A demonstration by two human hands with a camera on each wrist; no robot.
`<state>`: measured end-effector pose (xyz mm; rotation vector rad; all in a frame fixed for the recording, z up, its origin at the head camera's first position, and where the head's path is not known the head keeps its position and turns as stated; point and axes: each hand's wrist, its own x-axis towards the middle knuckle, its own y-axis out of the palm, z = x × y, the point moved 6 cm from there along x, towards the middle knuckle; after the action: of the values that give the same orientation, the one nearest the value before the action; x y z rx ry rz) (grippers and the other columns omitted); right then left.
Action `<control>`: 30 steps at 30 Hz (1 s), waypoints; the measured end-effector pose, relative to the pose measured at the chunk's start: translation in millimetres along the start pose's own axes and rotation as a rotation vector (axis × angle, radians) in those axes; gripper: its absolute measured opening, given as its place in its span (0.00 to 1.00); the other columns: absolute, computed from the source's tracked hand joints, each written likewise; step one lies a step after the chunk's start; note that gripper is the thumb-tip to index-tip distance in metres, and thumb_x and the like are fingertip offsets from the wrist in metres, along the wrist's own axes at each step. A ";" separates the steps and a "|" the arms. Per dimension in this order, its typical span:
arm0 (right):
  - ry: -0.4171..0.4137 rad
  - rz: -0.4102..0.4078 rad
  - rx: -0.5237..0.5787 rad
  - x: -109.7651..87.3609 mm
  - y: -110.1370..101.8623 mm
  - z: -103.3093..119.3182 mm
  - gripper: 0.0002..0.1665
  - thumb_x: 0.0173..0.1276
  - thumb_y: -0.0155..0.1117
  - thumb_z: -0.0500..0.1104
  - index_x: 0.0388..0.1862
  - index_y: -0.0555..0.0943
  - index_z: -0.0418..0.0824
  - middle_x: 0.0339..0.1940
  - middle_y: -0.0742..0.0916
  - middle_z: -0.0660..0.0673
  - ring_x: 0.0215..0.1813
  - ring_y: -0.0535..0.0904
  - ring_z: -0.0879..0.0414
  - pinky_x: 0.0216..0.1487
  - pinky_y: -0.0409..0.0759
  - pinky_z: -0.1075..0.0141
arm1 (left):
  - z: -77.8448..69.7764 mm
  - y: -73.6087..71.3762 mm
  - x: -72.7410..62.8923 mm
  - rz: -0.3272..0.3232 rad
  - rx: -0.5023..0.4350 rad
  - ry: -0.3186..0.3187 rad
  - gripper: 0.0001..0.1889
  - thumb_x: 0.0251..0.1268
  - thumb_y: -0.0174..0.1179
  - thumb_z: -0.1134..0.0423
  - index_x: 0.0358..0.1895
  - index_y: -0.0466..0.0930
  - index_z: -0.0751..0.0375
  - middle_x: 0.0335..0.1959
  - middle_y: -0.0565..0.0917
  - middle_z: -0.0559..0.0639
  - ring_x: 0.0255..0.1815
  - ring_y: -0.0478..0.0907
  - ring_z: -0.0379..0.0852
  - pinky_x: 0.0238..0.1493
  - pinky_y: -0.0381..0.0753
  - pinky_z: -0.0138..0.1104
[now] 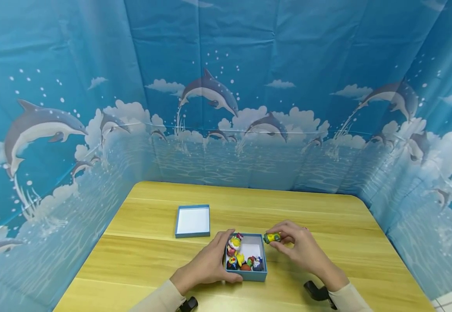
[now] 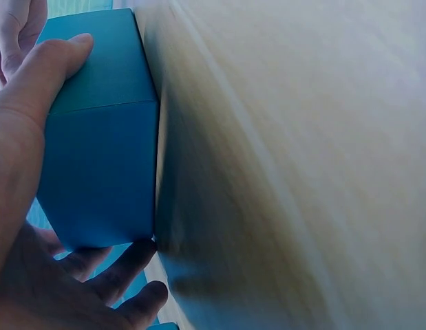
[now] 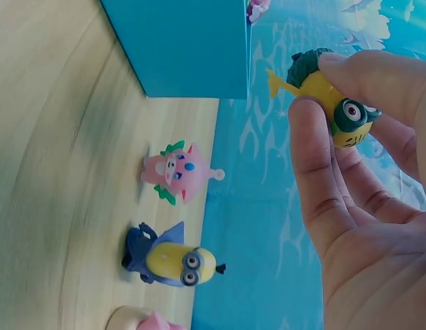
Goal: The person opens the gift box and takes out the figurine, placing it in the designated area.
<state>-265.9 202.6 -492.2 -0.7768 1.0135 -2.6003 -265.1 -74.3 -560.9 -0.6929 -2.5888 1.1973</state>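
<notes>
My left hand (image 1: 207, 263) holds a small blue box (image 1: 249, 276) at its left side, the thumb along the front wall and the fingers toward the back corner. Several colourful toy figures (image 1: 234, 242) lie in the box along its left and front sides, with the white bottom (image 1: 251, 247) showing at the back right. Just off the box's right rim, my right hand (image 1: 304, 247) pinches a yellow minion figurine (image 3: 329, 103) with goggle eyes and a dark green part between thumb and fingers, above the table.
Behind the box to the left lies its blue lid (image 1: 192, 220), white inside up. In the right wrist view, a pink figurine (image 3: 177, 173) and a minion in blue (image 3: 175, 258) stand on the wooden table (image 1: 152, 260). A dolphin-print curtain (image 1: 226, 164) surrounds the table's back and sides.
</notes>
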 end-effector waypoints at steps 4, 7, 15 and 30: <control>0.002 -0.012 -0.018 -0.5 -4.9 -2.6 0.18 0.77 0.83 0.35 0.61 0.94 0.51 0.57 0.93 0.49 0.45 0.88 0.66 0.45 0.93 0.67 | 0.3 -0.3 0.3 -0.004 0.002 0.002 0.76 0.54 0.87 0.26 0.98 0.49 0.50 0.89 0.70 0.55 0.69 0.83 0.46 0.72 0.89 0.48; 0.007 -0.023 -0.043 -0.7 -8.6 -4.0 0.20 0.77 0.82 0.33 0.63 0.94 0.49 0.58 0.92 0.48 0.46 0.89 0.66 0.46 0.94 0.67 | 0.0 -0.9 0.1 -0.009 0.005 0.009 0.76 0.54 0.88 0.27 0.98 0.49 0.50 0.88 0.71 0.54 0.68 0.83 0.45 0.71 0.89 0.47; 0.031 -0.025 -0.057 -4.4 -18.0 -6.5 0.19 0.81 0.79 0.34 0.65 0.94 0.49 0.61 0.93 0.48 0.51 0.91 0.62 0.51 0.96 0.63 | -0.8 -1.7 -1.0 -0.011 0.007 0.018 0.75 0.55 0.88 0.28 0.98 0.49 0.50 0.87 0.71 0.53 0.67 0.83 0.44 0.70 0.89 0.47; 0.031 -0.082 -0.100 -10.1 -36.2 -6.9 0.21 0.77 0.83 0.35 0.64 0.92 0.49 0.56 0.94 0.50 0.48 0.93 0.60 0.48 0.95 0.65 | -1.1 -1.0 -2.5 -0.004 -0.006 0.005 0.75 0.54 0.88 0.28 0.98 0.49 0.50 0.87 0.71 0.54 0.66 0.82 0.44 0.70 0.89 0.46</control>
<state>-262.5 236.9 -475.6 -0.8199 1.1518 -2.6558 -262.9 -75.4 -559.4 -0.6901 -2.5896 1.1854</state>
